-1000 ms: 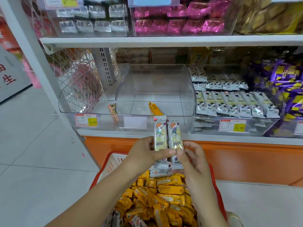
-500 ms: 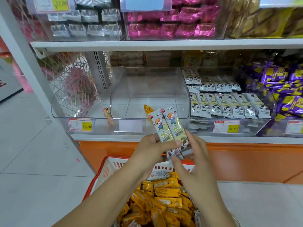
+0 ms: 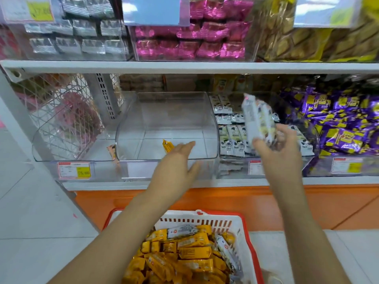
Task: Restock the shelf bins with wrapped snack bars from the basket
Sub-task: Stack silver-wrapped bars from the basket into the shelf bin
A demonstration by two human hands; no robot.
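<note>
My right hand (image 3: 280, 152) grips two white snack bars (image 3: 258, 121), blurred, in front of the clear bin (image 3: 264, 167) that holds rows of matching white bars (image 3: 231, 138). My left hand (image 3: 176, 162) hovers with straight fingers and holds nothing, in front of the middle clear bin (image 3: 167, 128). That bin has a single orange bar (image 3: 168, 145) inside. Below, the red and white basket (image 3: 205, 219) is heaped with orange wrapped bars (image 3: 184, 255) and a few white ones.
To the right a bin holds purple and yellow packets (image 3: 340, 124). The upper shelf (image 3: 184, 66) carries bins of silver, pink and gold packets. A wire mesh end panel (image 3: 61, 111) closes the left side. Price tags (image 3: 74, 170) line the shelf front above an orange base.
My hands have parted. The right hand has carried both white bars up and to the right toward the bin of white bars; the left hand has let go and opened.
</note>
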